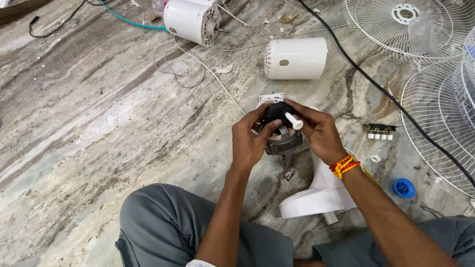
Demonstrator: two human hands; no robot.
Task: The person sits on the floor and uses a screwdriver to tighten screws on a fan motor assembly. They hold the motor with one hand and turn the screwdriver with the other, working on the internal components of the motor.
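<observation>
Hands are gripping a dark fan motor with a black gearbox cap and bare metal stator [280, 132], held above the marbled grey-brown stone floor [99, 123]. Its white plastic knob [294, 121] is pointing up and to the right, along the motor's long axis. The left hand [250, 141] is curling its fingers around the motor's left side, thumb pressing on the black cap. The right hand [316, 131] is pinching the cap from the right. Beyond the motor a white cylindrical rear cover [295, 58] is lying on its side; to the motor's right, wire fan guards [435, 99] are running out of frame. Below the motor, the white fan housing [321, 195] is partly hiding behind the right forearm.
</observation>
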